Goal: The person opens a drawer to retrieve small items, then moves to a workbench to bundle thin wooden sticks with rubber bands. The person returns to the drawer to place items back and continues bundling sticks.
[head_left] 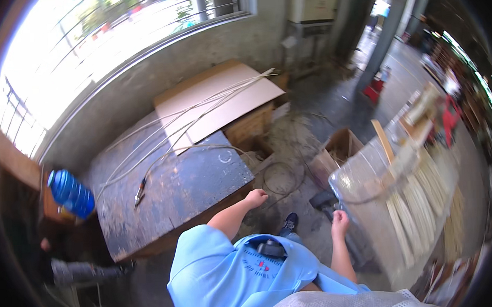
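My left hand (256,198), fingers curled in, hovers just off the near right corner of a worn dark-topped workbench (203,177); nothing shows in it. On the bench top lies a thin hose ending in a metal nozzle (139,194). My right hand (340,222) is closed beside the left edge of a plastic-covered table (362,176). Whatever its fingers may hold is too small to make out. Several bundles of pale thin strips (419,212) lie on that table.
A brown board (221,99) with long thin rods across it covers the bench's far end. A blue water bottle (72,194) stands at left, near a partly seen person (86,270). An open cardboard box (344,143) and a coiled hose (283,178) sit on the floor between the tables.
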The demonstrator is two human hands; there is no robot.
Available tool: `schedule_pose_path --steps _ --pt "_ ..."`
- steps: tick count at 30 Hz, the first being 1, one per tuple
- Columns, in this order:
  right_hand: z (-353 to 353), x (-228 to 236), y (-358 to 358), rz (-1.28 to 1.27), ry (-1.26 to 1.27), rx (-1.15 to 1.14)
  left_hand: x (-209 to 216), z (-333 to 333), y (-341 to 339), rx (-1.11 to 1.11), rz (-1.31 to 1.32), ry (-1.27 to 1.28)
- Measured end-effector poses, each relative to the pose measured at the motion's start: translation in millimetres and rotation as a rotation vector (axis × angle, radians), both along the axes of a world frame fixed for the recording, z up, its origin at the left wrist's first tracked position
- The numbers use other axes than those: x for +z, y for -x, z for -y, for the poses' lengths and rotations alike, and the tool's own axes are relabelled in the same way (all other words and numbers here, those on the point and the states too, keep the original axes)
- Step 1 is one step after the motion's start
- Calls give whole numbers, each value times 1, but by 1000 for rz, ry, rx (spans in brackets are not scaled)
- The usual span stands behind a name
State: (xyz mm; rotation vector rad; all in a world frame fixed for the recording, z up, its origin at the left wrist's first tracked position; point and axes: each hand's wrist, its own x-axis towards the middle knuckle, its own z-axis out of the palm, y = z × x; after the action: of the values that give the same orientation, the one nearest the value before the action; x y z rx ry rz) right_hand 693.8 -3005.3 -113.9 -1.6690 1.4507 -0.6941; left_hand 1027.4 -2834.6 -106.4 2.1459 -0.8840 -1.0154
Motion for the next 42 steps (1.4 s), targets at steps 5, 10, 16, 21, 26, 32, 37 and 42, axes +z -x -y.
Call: schedule_pose_path --steps 5,10,16,21,26,32,37,42 --pt "164 26 -83 -41 432 187 3 34 -10 159 -26 -347" --pt "294 23 -110 -409 492 -96 4 51 -26 459 -177 -450" --pt "354 5 -147 -628 -41 -201 -12 119 -74 289 -283 -632" --pt "345 -19 -162 -771 0 -173 -21 250 -156 -42 -226 -655" --pt "348 -11 -184 -822 85 -175 -3 394 -272 -75 141 -364" --pt "355 -26 -183 -801 208 -193 30 497 -338 167 -176 13" --pt "369 -31 -181 -839 124 -211 22 512 -328 72 -275 -182" --pt "385 -14 -187 -871 13 -193 11 502 -310 -119 -305 -474"
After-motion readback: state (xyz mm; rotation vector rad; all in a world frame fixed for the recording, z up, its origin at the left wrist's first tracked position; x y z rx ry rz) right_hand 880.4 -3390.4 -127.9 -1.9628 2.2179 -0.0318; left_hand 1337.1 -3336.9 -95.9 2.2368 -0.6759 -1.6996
